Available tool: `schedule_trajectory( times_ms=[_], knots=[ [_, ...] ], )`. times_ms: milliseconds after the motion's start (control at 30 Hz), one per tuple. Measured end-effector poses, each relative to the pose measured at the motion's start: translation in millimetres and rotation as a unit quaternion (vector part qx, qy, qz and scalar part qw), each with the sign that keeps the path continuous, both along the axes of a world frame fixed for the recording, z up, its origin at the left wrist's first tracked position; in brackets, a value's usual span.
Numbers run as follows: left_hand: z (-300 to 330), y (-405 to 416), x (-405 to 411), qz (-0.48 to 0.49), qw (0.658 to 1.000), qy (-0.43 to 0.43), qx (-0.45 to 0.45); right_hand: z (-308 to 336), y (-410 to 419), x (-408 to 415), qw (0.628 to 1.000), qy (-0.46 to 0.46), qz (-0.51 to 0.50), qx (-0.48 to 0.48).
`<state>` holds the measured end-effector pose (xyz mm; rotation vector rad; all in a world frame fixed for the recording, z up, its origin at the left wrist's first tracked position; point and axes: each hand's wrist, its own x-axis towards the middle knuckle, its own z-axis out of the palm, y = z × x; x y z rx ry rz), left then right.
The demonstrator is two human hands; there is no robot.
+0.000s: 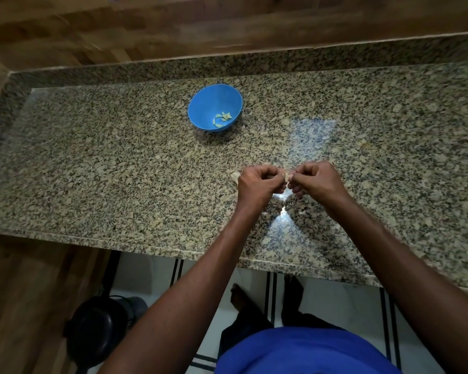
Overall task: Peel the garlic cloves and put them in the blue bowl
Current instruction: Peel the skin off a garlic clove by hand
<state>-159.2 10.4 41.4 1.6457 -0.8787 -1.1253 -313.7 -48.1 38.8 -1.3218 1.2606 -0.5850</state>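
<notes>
A speckled granite counter [119,171] ran beneath a wood-panelled wall [173,25]. Below its front edge lay a white tiled floor [152,271] with dark stripes, and what looked like a black bin [97,330] stood there.

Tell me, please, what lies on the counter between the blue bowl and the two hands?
In the head view, only bare granite counter lies between the blue bowl and the hands pinching a garlic clove.

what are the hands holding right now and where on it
Both hands pinch one garlic clove between them: the left hand grips its left end, the right hand its right end, above the counter.
</notes>
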Motion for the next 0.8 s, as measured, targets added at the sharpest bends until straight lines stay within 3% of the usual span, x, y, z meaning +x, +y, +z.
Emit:
schedule_trajectory(
  times_ms=[133,267,467,801],
  knots=[
    [-1.4,-0.3,-2.2,0.009,1.000,0.018,0.009,1.4,3.9,5.0,1.000,-0.002,-0.009,0.000],
    [0.9,-1.0,0.8,0.002,0.998,0.061,0.023,4.2,4.6,4.7,0.997,-0.042,-0.012,0.067],
    [1.2,-0.6,5.9,-0.076,0.995,-0.047,-0.032,9.3,3.1,4.5,0.974,-0.114,-0.017,0.195],
    [-2.7,5.5,14.7,-0.084,0.993,-0.074,-0.042,7.7,-1.9,1.7,0.929,-0.168,-0.074,0.322]
  ],
)
